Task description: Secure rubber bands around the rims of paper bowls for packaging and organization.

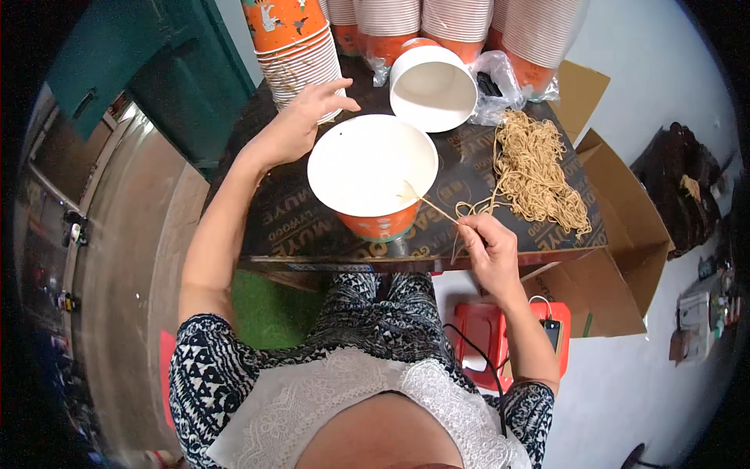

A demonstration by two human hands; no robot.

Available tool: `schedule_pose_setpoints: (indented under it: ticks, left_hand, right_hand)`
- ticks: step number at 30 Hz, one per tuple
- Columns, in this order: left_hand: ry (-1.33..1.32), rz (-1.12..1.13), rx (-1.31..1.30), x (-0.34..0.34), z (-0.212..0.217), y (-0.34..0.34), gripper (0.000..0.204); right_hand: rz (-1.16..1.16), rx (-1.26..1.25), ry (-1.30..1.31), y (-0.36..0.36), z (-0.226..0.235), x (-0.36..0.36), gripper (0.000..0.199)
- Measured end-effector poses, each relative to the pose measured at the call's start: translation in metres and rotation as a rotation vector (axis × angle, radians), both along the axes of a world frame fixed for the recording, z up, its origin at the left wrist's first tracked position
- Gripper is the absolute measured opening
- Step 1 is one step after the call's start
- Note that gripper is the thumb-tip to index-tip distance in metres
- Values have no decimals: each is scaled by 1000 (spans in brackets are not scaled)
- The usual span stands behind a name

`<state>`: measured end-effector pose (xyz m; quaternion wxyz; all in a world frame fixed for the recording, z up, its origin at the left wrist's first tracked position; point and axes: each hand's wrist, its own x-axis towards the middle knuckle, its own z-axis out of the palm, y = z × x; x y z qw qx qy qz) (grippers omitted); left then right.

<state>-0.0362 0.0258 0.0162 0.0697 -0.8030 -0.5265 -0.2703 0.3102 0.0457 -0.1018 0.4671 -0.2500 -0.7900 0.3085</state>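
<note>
In front of me stands an orange paper tub [379, 225] with a broad white top [367, 160]; I cannot tell whether that is its inside or a lid. A small dark spot marks it near the far left. My right hand [491, 254] pinches a thin tan string [437, 209] at the near right of the tub. The string's frayed tip overlaps the tub's right side. My left hand [305, 121] is held at the far left rim with fingers apart, holding nothing visible. Beside it rises a stack of paper tubs [295, 66].
A tangled heap of tan string [539, 172] lies at the table's right. Behind, a white tub [433, 90] faces me on its side, with several bagged tub stacks [391, 23] beyond. An opened cardboard box [617, 234] and a red plastic stool [480, 332] stand right of the table [273, 227].
</note>
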Motion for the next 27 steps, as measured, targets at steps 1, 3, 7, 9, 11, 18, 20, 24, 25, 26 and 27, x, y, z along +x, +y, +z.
schedule_pose_setpoints:
  ticks: [1, 3, 7, 9, 11, 18, 20, 24, 25, 26, 27]
  left_hand:
    - [119, 8, -41, -7, -7, 1, 35]
    - [197, -28, -137, -16, -14, 4, 49]
    - [213, 16, -33, -18, -11, -12, 43]
    - [231, -152, -74, -13, -10, -24, 40]
    - [268, -133, -38, -1, -12, -38, 25]
    - [339, -148, 46, 52, -7, -75, 11]
    - [312, -133, 102, 68, -16, -77, 16]
    - [294, 2, 154, 106, -31, -77, 26]
    - [226, 69, 187, 113, -35, -77, 27]
    - [145, 58, 198, 119, -33, -77, 31]
    - [143, 55, 197, 119, -35, -77, 31]
  right_hand:
    - [8, -17, -22, 2, 0, 2, 8]
    - [12, -72, -18, 5, 0, 7, 9]
    - [80, -405, 103, 5, 11, 16, 17]
    - [115, -373, 152, 4, 19, 16, 19]
    - [214, -549, 257, -1, 32, 16, 20]
    - [348, -640, 348, -13, 54, 9, 22]
    - [407, -676, 359, -16, 60, 4, 23]
    - [641, -929, 559, -21, 61, -14, 22]
    - [723, -1006, 637, -22, 61, -19, 21]
    - [744, -1045, 658, -22, 61, -23, 20]
    - [777, -1073, 698, -23, 59, -26, 20]
